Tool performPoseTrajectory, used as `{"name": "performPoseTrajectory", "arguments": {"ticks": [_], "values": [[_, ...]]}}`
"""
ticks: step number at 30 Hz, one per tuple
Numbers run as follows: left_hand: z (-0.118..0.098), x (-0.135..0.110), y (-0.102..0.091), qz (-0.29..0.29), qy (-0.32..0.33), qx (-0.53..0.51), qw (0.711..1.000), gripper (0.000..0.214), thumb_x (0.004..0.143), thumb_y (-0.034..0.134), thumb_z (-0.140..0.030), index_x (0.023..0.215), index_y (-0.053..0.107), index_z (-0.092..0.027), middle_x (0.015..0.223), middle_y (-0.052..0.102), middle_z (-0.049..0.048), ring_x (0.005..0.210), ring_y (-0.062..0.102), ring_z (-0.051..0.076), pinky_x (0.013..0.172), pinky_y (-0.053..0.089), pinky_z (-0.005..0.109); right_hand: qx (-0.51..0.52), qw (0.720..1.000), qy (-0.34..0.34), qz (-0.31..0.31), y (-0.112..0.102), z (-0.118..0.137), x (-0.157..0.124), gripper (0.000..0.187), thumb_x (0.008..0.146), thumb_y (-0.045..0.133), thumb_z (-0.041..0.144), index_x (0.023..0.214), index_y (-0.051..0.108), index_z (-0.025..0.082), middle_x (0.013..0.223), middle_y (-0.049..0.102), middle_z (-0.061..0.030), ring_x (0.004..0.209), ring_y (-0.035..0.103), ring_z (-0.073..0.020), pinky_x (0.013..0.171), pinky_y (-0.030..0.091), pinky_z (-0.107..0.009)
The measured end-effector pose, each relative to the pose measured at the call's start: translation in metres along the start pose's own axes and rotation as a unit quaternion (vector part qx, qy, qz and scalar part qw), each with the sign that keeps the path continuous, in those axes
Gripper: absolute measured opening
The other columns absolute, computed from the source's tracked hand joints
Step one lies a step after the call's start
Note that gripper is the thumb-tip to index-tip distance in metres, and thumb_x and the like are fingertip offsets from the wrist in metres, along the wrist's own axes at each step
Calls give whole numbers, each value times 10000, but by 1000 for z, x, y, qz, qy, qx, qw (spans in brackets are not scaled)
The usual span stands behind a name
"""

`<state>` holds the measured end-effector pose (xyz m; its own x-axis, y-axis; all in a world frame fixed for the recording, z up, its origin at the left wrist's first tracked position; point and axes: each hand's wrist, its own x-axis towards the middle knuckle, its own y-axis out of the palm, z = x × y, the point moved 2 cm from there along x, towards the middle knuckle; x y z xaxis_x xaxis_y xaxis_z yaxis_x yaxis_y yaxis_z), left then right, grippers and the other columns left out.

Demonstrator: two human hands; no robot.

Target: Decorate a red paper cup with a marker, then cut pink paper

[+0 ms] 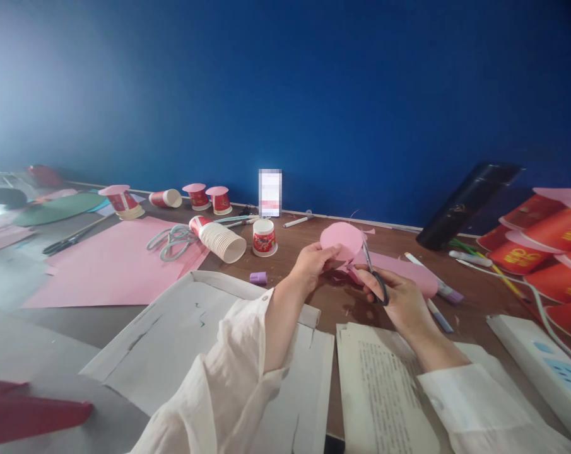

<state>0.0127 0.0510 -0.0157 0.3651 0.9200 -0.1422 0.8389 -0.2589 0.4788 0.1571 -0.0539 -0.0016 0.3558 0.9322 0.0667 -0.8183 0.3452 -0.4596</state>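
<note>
My left hand [313,261] pinches a round pink paper disc [341,239] and holds it up above the brown table [332,296]. My right hand [399,296] grips black-handled scissors [374,274], blades pointing up at the disc's right edge. A small pink sliver sticks out by the blade tips. More pink paper [408,271] lies just behind my right hand. Both sleeves are white.
A stack of paper cups [219,238] lies on its side by a large pink sheet [110,265]. Red cups [265,238] stand further back, some with pink lids. Marker pens [434,284], a purple cap [258,277], second scissors [70,239], printed pages [380,384], a power strip [545,366] and a black cylinder [469,202] surround me.
</note>
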Motion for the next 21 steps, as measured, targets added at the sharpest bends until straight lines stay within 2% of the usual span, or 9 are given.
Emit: {"name": "performPoseTrajectory", "arguments": {"ticks": [8,14,21], "values": [[-1,-1,0,-13,-2,-5,1000,302,628,853,-318,720,632,-133,612,560,-18,507,420,44,502,298,215,6,1000,-8,-1,0,-1,0,536,741,694,656,982,790,188,591,608,1,580,562,-153,567,448,-264],[-2,-2,0,-26,-5,-7,1000,258,666,820,-289,707,618,-134,613,550,-21,519,439,44,508,314,203,10,1000,-14,3,1,-3,0,550,732,695,665,1003,789,196,590,613,10,579,562,-154,587,449,-273],[1,0,-2,-26,3,-13,1000,302,630,844,-332,709,628,-135,615,547,-24,526,437,45,504,316,197,14,1000,-12,-3,1,-4,2,533,736,703,638,1021,792,196,586,628,6,579,579,-164,587,449,-279]]}}
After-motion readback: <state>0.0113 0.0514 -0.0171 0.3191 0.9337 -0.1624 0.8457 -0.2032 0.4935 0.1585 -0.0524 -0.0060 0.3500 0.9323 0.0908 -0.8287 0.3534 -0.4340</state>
